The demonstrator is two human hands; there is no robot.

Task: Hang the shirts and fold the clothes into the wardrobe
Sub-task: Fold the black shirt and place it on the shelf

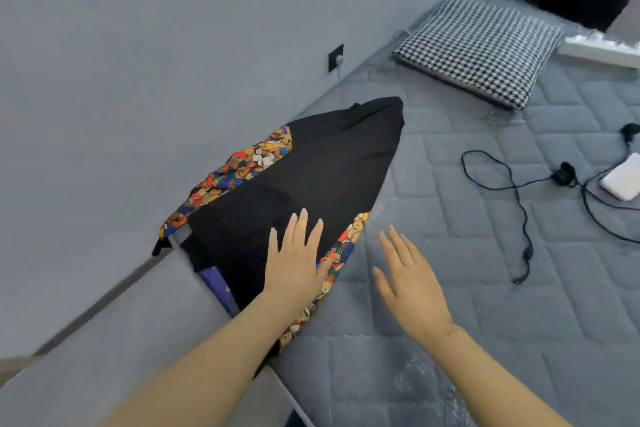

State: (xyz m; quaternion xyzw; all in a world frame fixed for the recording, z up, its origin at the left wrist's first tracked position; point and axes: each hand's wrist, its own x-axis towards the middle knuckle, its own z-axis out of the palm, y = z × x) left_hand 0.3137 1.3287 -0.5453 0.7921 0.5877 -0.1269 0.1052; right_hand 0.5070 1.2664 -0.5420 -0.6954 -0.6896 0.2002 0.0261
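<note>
Evidently the step in hand is smoothing and folding: a black garment (311,163) with bands of bright teddy-bear print lies spread at the left edge of a grey quilted mattress (485,253), close against the wall, its near corner hanging a little over the side. The left hand (294,260) lies flat on the black cloth near the printed band, fingers straight and slightly spread, pinching nothing. The right hand (408,277) is just beside the garment over bare mattress, fingers likewise straight and spread, holding nothing; whether it touches the quilting or hovers above it I cannot tell. To fold well, the left palm should probably keep pinning the cloth while the right takes the printed edge and brings it across, so the layers line up and no crease gets trapped; the overhanging corner ought to be drawn onto the mattress first. A houndstooth cushion (481,52) lies well apart toward the head of the bed, and a black cable (519,204) with a white device (623,177) lies to the right. Something blue shows under the garment's near edge, too covered to identify. No wardrobe or hanger is in view, and the dark shape at top right is cut off.
</note>
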